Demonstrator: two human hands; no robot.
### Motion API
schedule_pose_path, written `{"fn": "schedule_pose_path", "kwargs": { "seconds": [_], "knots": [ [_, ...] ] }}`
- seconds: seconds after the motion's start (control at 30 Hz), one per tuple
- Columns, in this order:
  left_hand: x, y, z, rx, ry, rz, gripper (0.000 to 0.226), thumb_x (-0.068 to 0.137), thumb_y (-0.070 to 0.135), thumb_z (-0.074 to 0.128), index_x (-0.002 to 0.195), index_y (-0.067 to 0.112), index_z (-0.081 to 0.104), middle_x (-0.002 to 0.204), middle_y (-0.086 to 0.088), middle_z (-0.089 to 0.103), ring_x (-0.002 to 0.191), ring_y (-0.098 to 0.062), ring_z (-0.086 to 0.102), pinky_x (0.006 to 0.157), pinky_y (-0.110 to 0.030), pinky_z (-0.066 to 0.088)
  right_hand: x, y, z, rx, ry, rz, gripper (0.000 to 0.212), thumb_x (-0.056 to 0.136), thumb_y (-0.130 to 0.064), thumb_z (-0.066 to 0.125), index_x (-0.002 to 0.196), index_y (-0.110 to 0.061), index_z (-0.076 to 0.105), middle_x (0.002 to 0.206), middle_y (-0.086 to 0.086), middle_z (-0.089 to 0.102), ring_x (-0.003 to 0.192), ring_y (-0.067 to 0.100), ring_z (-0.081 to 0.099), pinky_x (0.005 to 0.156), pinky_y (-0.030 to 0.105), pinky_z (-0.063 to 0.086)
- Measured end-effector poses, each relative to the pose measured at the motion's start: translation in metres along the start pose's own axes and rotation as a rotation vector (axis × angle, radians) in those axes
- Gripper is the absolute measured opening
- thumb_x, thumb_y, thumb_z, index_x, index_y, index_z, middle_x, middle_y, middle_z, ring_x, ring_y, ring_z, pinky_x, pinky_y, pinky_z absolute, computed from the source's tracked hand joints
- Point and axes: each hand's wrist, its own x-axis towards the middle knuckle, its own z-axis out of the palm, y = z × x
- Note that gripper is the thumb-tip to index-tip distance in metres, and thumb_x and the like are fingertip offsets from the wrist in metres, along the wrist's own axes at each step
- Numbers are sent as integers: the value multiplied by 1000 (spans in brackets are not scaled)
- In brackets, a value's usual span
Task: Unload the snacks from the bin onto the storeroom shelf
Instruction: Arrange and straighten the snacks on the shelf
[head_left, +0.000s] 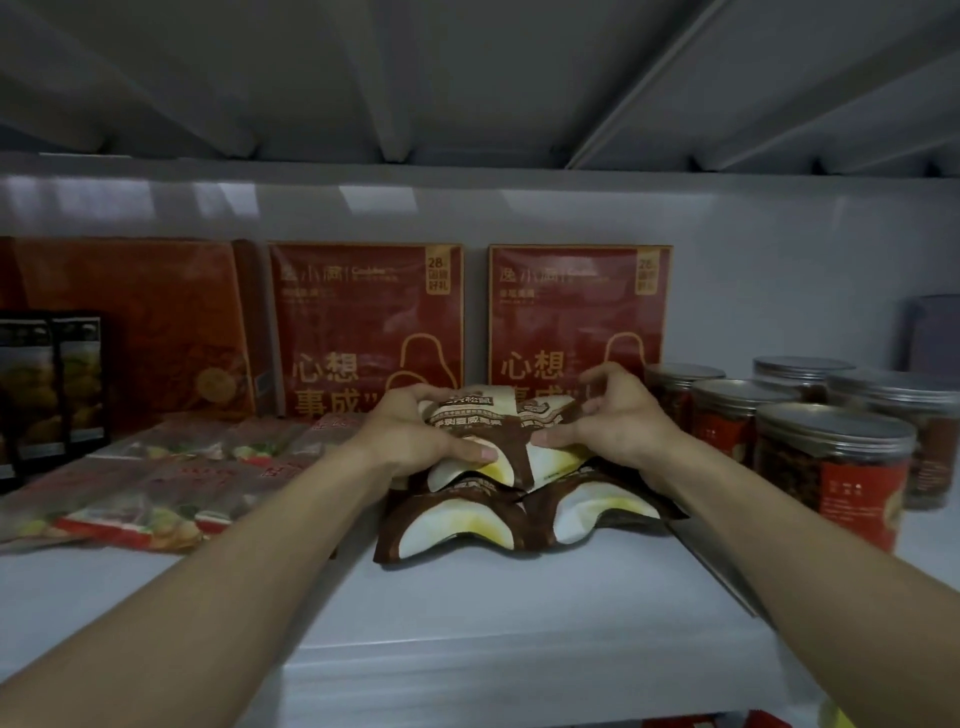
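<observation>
- The brown-and-white snack pouches (519, 499) lie in a loose heap at the middle of the storeroom shelf (467, 613), two at the bottom side by side and more stacked on them.
- The left hand (415, 436) grips the upper left pouch, thumb on its front and fingers curled over the far edge.
- The right hand (618, 421) holds the upper right pouch, thumb flat on its face and fingers arched over the top.
- Just behind the heap, two red gift boxes (366, 327) stand upright against the back wall (779, 249).
- To the right, clear jars with silver lids (831, 467) stand near the heap, a narrow strip of bare shelf between.
- To the left, flat red-edged packets (156, 499) lie in rows, their near edge close to the heap.
- At the far left stand dark cartons (52, 384).
- Bare shelf runs from the heap forward to the front edge.
- The upper shelf's ribbed underside (467, 78) hangs well above the boxes.
</observation>
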Motion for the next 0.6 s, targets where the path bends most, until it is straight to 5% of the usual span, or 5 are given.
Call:
{"fn": "schedule_pose_path", "kwargs": {
  "seconds": [0.2, 0.37, 0.5, 0.6],
  "knots": [
    [-1, 0, 6, 85, 76, 234, 102, 41, 16, 100, 131, 27, 54, 107, 14, 57, 107, -12, 58, 96, -32, 50, -1, -3, -2, 75, 90, -176, 80, 58, -13, 96, 122, -26, 49, 101, 1, 58, 102, 20, 61, 87, 33, 53],
    [-4, 2, 8, -94, 74, 367, 123, 41, 4, 98, 143, 36, 39, 111, 7, 63, 100, -7, 66, 81, -25, 58, -6, -10, -6, 385, 168, -205, 97, 62, -2, 91, 144, -21, 42, 106, 1, 65, 97, 14, 69, 78, 29, 58],
    [-7, 6, 9, -263, 85, 406, 131, 44, 0, 95, 149, 42, 29, 115, 13, 65, 102, 2, 65, 89, -29, 57, -16, -18, -10, 683, 54, -158, 50, 69, 4, 82, 114, -9, 67, 98, 6, 77, 89, 19, 75, 85, 44, 60],
    [-8, 9, 10, -268, 99, 432, 133, 44, 3, 95, 150, 42, 27, 117, 15, 64, 103, 4, 64, 90, -29, 57, -15, -16, -11, 827, -52, -88, 53, 72, 5, 75, 124, 0, 63, 99, 15, 76, 88, 26, 75, 76, 42, 62]
  ]
}}
